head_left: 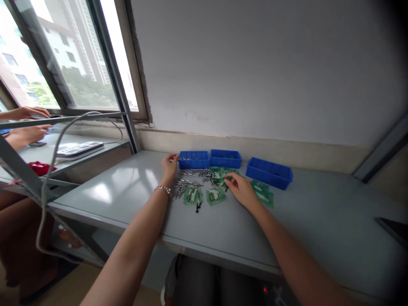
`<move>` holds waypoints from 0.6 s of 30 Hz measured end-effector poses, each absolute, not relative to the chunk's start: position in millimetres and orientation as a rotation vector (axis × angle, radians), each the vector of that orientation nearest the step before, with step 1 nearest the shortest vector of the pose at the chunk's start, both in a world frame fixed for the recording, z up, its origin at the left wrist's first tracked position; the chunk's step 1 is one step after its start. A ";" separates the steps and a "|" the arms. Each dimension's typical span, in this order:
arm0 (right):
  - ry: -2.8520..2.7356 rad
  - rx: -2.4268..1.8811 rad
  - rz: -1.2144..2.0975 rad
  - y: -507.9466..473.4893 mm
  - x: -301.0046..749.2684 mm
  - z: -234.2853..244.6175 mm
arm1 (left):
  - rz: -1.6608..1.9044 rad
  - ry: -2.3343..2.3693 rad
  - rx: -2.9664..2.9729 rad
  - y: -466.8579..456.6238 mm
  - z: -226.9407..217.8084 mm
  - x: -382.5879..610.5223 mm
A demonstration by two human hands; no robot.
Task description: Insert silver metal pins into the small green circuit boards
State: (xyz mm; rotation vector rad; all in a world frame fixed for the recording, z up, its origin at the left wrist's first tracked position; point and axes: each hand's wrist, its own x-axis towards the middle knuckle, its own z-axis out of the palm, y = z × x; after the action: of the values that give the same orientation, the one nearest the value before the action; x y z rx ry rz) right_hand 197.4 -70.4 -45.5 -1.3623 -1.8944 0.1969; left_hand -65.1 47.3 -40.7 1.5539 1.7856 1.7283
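My left hand (169, 166) is at the left end of a blue bin (194, 163) that holds small silvery parts. Its fingers are pinched together, and what is between them is too small to make out. My right hand (239, 186) is closed at the fingertips over the right side of the pile, with a small black screw (226, 189) under them. Silvery metal pins (188, 184) lie loose between my hands. Nearer to me are two green plastic packets (193, 196) with metal parts inside, and a pair of black screws (197, 209).
Another blue bin (225, 159) and a third, angled blue bin (269, 173) stand along the wall. Green packets (263, 194) lie below the third. At left, a metal frame post (128, 127) and grey cable (44, 191) divide off a neighbouring desk, where another person's hands (28, 135) work.
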 end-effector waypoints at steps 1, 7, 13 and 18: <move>-1.895 -1.365 0.197 -70.4 197.4 -45.5 | 1.727 1.787 1.546 46.8 -40.3 -64.8; -1.907 -1.369 0.213 -70.2 197.7 -46.1 | 1.729 1.783 1.528 45.7 -39.7 -64.2; -1.901 -1.362 0.206 -70.5 197.5 -45.7 | 1.764 1.780 1.537 51.1 -42.5 -66.9; -1.909 -1.366 0.208 -70.9 197.2 -45.2 | 1.829 1.765 1.581 46.0 -33.7 -63.2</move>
State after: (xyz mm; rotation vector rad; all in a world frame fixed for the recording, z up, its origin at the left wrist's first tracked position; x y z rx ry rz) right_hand 197.2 -70.9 -45.2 -1.3662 -1.9087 0.2084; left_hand -63.2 46.0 -33.7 1.5811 1.7649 1.8291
